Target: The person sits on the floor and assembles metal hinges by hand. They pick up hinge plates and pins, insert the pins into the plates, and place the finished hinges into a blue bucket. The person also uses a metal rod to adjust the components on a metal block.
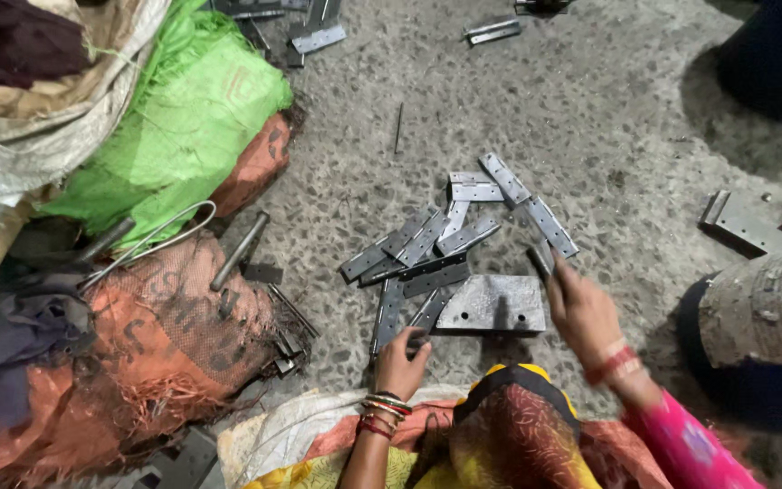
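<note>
Grey metal hinge leaves (450,237) are lying scattered on the speckled concrete floor (590,118) just behind a thick steel block (492,304), and the left hand (400,362) is curling its fingers around the near end of one long hinge strip (424,314) at the block's left edge. The right hand (583,312) is hovering at the block's right corner, pinching a small dark metal piece (540,263) between thumb and fingertips. Far left of the block, orange and green sacks (174,299) are sitting in a heap.
</note>
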